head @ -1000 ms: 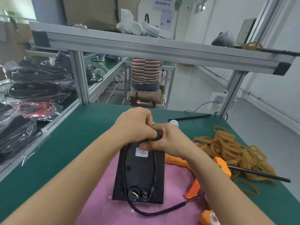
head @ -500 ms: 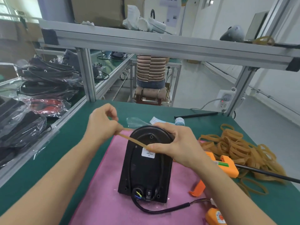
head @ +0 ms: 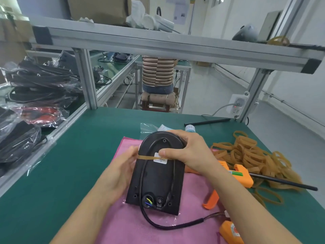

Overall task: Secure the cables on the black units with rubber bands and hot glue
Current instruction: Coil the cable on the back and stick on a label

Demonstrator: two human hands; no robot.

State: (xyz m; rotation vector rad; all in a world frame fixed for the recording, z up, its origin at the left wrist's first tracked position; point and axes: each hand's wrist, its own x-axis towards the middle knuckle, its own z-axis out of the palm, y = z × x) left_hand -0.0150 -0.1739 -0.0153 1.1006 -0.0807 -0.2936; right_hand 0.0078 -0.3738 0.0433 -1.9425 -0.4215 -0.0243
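Green matting covers our bench [head: 73, 155], and a pink cloth [head: 133, 226] lies over its middle, likely as padding so the plastic does not scuff. On that cloth sits the black unit [head: 155, 178], back face up, rounded end away from us. Its cable [head: 143, 175] runs in a long loop round the back face and trails out at the near end onto the cloth. One rubber band [head: 146, 157] is stretched straight across the upper part of the unit, over the cable and the white label [head: 160, 159], so it pins the loop flat. Our left hand [head: 121, 171] cups the left edge, fingers curled round the side where the band wraps under; we judge it is seating the band there. Our right hand [head: 186, 152] grips the rounded top, thumb pressing the band against the label to keep it from sliding. Spare bands [head: 246, 155] lie heaped to the right, within easy reach, and the orange glue gun [head: 241, 175] rests just beside the cloth, ready for the gluing, which looks not yet begun
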